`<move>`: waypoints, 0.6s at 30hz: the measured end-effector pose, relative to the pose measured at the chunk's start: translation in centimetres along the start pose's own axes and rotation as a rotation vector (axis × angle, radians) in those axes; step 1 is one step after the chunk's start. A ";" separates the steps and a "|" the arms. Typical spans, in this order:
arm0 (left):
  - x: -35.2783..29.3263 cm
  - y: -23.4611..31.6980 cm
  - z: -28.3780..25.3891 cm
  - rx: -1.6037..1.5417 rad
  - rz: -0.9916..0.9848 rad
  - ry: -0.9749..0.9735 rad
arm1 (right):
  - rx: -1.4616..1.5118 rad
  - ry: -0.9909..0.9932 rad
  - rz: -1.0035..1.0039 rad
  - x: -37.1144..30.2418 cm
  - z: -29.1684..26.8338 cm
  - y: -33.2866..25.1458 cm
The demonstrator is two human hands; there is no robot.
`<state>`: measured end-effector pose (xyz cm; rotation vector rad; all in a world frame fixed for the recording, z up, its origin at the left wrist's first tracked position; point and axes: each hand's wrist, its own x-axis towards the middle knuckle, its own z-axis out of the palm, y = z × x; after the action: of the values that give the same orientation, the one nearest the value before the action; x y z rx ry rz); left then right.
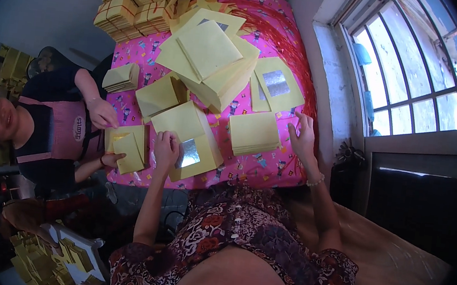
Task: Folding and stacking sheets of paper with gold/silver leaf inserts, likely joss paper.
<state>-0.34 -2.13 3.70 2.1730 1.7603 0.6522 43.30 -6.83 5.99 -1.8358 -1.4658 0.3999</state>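
My left hand (166, 148) is closed, its fingers bent at the left edge of a yellow paper sheet (179, 119). That sheet is folded part way over a stack of yellow paper, and a shiny silver square (189, 153) shows on the part below the fold. To the right lies a neat pile of folded yellow papers (254, 133). My right hand (304, 136) hovers just beyond this pile's right side, thumb and fingers apart, holding nothing. Another silver-squared yellow sheet (286, 86) lies farther back on the right.
A co-worker (53, 113) at the left handles a small folded yellow stack (127, 148). A tall paper pile (209, 57) stands mid-table on the pink cloth (236, 174). Tied bundles (137, 5) fill the back left; red strips (290, 35) line the right edge, beside the window wall.
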 end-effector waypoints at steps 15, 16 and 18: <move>0.9 0.5 2.4 0.090 -0.002 -0.091 | -1.301 0.031 0.179 4.3 -18.7 3.9; 0.9 0.8 2.3 0.095 -0.010 -0.094 | -1.359 0.015 0.178 4.6 -20.8 3.9; 1.1 1.5 2.3 0.099 -0.009 -0.103 | -1.469 0.007 0.167 4.9 -24.7 4.1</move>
<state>2.27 -1.28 2.61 2.2188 1.7830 0.4512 63.60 -11.22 20.81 -3.0056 -1.7243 -0.8843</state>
